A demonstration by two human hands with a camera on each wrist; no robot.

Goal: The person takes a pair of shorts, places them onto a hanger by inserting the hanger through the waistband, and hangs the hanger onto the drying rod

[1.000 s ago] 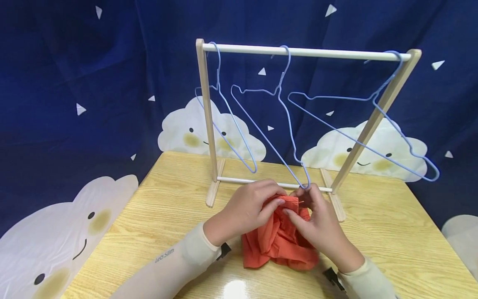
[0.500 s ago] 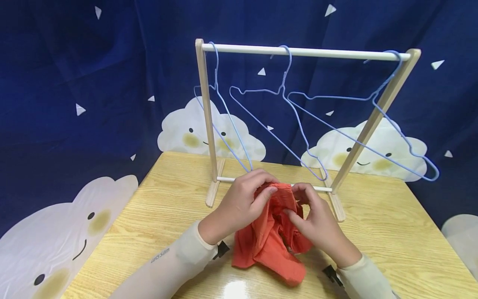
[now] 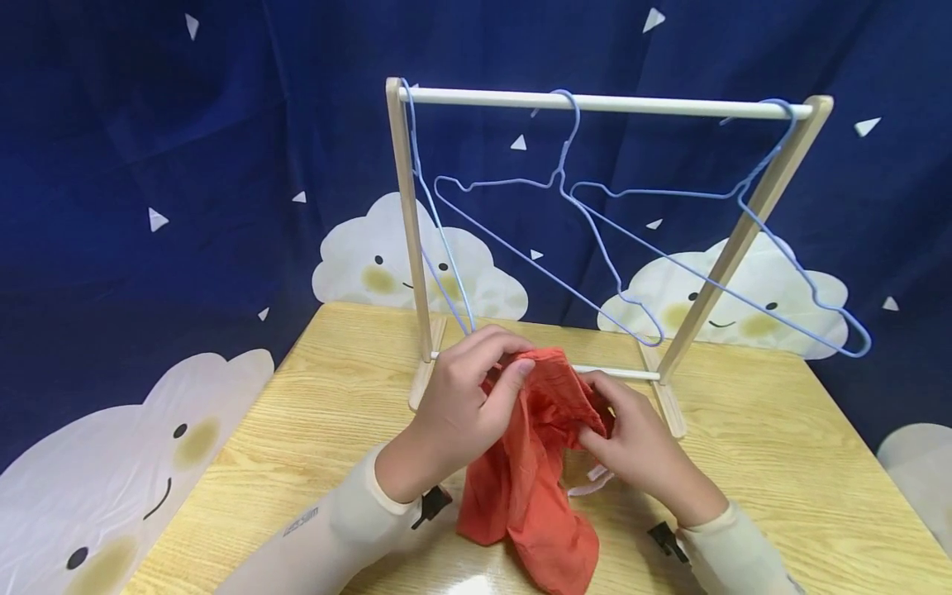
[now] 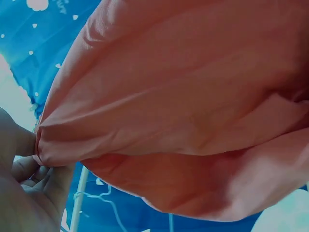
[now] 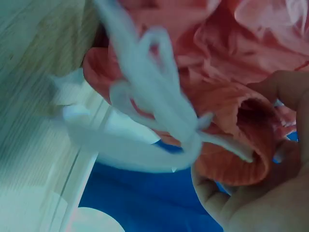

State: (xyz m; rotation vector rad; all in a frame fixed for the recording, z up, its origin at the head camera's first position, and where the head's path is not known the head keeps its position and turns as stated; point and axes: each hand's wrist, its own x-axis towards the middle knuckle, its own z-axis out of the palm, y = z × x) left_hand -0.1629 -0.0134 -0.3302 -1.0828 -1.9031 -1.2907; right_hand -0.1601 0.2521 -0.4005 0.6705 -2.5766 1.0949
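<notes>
Grey lettering runs along the left sleeve (image 3: pixel 320 533) at the lower left of the head view, too blurred to make out letter by letter. The red garment (image 3: pixel 539 487) hangs below centre in that frame, between the two hands, its lower end reaching the bottom edge. It is thin, soft cloth, orange-red and creased in long folds, with a ribbed, gathered band around an opening. A white drawstring (image 5: pixel 159 92) – looped and knotted – comes out of this band and crosses the middle of the right wrist view, partly blurred.

The left hand (image 3: pixel 464 401) pinches the garment's upper edge between thumb and fingers; the left wrist view shows this grip at its left edge, with the cloth spread across most of the frame. The right hand (image 3: pixel 640 434) holds the gathered band, thumb on the near side.

Behind, three blue hangers (image 3: pixel 563 161) hang from the white rail (image 3: pixel 483 97) of a wooden rack standing on the wood-grain surface (image 3: pixel 335 397). Smiling clouds decorate the dark blue backdrop (image 3: pixel 149 107).
</notes>
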